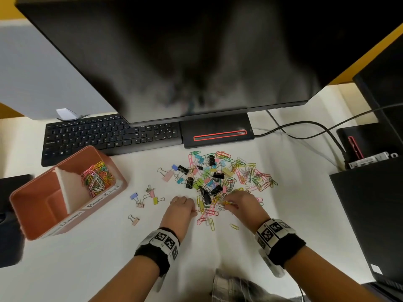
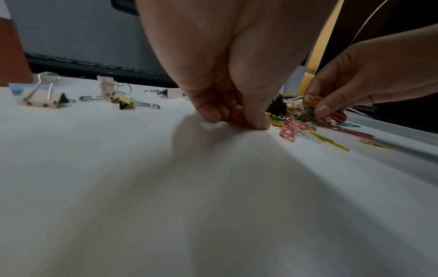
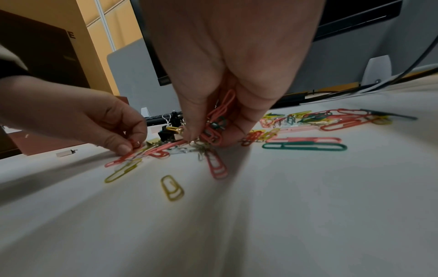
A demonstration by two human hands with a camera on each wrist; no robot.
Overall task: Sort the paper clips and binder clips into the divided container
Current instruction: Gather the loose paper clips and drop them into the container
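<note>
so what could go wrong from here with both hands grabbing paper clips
1. The right hand holds a loose bunch of paper clips; some could drop on the way to the divided container.
2. Binder clips are mixed into the pile, so one could get snagged and carried along.
3. The left hand pinches a red paper clip by its end; it may slip.

The container (image 1: pixel 65 192) labels are too blurred to read in full. The left hand (image 2: pixel 225 65) hides whatever its fingertips pinch, perhaps 1 red clip. The right hand (image 3: pixel 232 65) covers part of its bunch of clips (image 3: pixel 217 121); their count is unclear.
</note>
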